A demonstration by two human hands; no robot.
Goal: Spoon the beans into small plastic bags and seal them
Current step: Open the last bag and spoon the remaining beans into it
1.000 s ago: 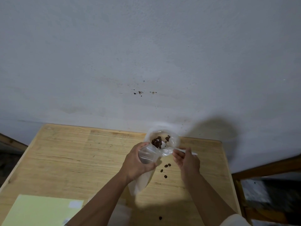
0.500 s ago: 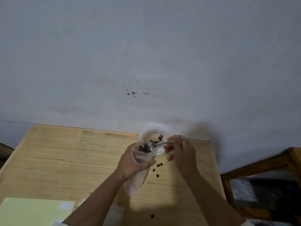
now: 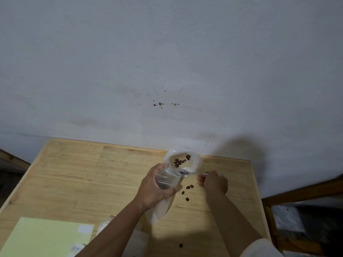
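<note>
Head view. Wooden table (image 3: 78,182), far edge against the wall, broad bare surface at left. Left hand (image 3: 156,186) grips a small plastic bag (image 3: 167,179), mouth tilted rightward; right hand (image 3: 214,182) pinches a spoon (image 3: 187,173) at the bag's mouth. Beans (image 3: 179,161) lie in a bowl (image 3: 195,164) near the far edge; loose beans (image 3: 186,191) lie between the hands. Writing on the green sheet (image 3: 46,238) is illegible.

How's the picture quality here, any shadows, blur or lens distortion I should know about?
Head view: dim, even light; a soft shadow falls on the wall right of the bean bag; a darker shadow covers the table near the forearms; wide-angle bending curves the table's edges; the bottom right corner is smeared.
</note>
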